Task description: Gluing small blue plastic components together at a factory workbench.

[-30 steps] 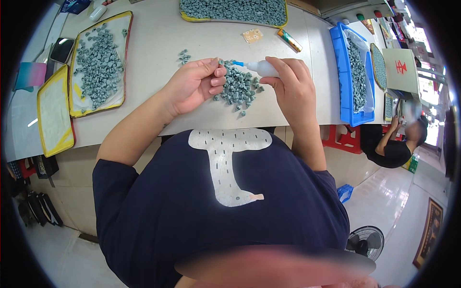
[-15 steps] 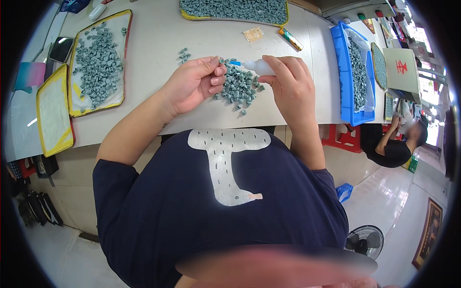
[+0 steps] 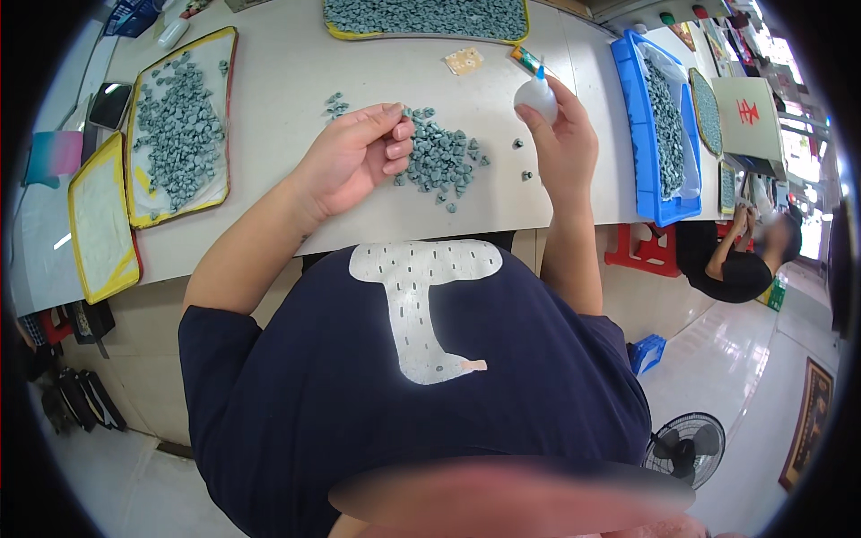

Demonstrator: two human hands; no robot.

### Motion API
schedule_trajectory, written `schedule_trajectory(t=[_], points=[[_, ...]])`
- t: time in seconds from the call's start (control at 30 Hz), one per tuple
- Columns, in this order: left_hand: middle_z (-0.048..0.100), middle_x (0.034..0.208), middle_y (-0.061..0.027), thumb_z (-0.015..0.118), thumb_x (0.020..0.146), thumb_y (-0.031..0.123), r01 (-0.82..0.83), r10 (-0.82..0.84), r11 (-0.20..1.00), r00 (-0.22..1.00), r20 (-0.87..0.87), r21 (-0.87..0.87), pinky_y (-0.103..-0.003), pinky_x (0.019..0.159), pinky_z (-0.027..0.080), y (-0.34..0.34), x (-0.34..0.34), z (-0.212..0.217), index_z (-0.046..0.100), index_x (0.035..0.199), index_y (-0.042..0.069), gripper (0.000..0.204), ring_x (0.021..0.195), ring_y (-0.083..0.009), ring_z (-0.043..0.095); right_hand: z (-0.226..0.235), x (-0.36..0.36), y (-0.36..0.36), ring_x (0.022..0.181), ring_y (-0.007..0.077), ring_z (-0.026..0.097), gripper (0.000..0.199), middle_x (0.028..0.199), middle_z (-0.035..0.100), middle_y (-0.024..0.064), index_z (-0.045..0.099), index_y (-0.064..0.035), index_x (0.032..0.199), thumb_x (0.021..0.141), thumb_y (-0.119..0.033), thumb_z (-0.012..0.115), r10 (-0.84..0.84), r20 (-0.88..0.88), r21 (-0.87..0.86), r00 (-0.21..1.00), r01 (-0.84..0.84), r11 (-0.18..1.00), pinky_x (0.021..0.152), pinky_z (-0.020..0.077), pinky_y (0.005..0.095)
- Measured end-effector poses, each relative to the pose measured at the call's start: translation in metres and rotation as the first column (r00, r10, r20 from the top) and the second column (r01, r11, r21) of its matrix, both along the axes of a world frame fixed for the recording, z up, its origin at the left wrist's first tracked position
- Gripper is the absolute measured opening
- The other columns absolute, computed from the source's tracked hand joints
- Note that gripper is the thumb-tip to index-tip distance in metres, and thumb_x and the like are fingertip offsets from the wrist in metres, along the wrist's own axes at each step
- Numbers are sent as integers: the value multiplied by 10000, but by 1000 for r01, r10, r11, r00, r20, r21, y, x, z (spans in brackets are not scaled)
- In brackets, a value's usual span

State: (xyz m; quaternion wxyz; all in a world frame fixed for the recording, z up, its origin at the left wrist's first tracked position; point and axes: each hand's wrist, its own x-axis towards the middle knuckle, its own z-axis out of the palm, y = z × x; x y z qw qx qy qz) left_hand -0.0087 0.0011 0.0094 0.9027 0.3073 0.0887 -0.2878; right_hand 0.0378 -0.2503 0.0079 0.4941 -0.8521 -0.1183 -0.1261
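Between thumb and fingertips, my left hand (image 3: 359, 161) pinches a small grey-green piece (image 3: 407, 113), mostly hidden by the fingers. My right hand (image 3: 570, 148) is wrapped round a small white squeeze bottle (image 3: 534, 100), whose thin blue tip points up and away from me. A loose pile of grey-green pieces (image 3: 439, 161) lies on the table between my hands. Two single pieces, one of them a dark bit (image 3: 527, 176), lie left of my right wrist. A few more pieces (image 3: 335, 106) sit just beyond my left hand.
At left, a yellow-edged tray (image 3: 184, 125) of pieces stands beside another tray (image 3: 106, 220). A full tray (image 3: 426, 38) lies at the back, near a patterned square (image 3: 464, 61) and a green-orange tube (image 3: 525, 59). A blue bin (image 3: 668, 213) stands right; a person (image 3: 731, 255) sits beyond.
My right hand has drawn the bottle rightward, away from my left hand, and turned its tip from pointing left to upward. Two loose pieces now show beside that hand. My left hand keeps its pinch.
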Motion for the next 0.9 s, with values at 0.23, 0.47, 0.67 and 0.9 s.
schedule_trajectory(t=[0.23, 0.47, 0.67, 0.9], points=[[469, 813, -4, 489, 981, 197, 23, -23, 999, 1000, 17, 31, -236, 593, 375, -19, 4, -6, 483, 919, 63, 147, 685, -94, 424, -49, 18, -28, 994, 159, 603, 474, 1090, 618, 93, 513, 8, 1250, 810, 12, 689, 163, -300, 365, 940, -45, 930, 871, 472, 256], [476, 832, -9, 495, 978, 200, 12, -13, 1000, 1000, 25, 27, -235, 594, 374, -16, 5, -13, 495, 957, 57, 145, 686, -93, 425, -29, 2, -38, 854, 170, 616, 304, 996, 632, 120, 604, 15, 1072, 793, -55, 705, -122, -179, -314, 976, 61, 948, 764, 494, 289], [482, 838, -11, 510, 973, 197, 19, -20, 999, 999, 30, 35, -236, 594, 373, -13, 7, -20, 515, 980, 54, 144, 682, -92, 427, -31, -4, -30, 725, 201, 603, 213, 850, 623, 135, 635, 25, 940, 792, -111, 707, -166, -368, -475, 915, -31, 879, 681, 504, 320], [508, 850, -19, 536, 963, 182, 27, -27, 999, 999, 20, -22, -237, 603, 386, -7, 13, -19, 525, 1001, 48, 140, 690, -96, 439, -21, -9, -14, 694, 158, 629, 194, 772, 650, 107, 640, 28, 925, 790, -89, 716, -111, -323, -372, 940, -18, 928, 649, 510, 269]])
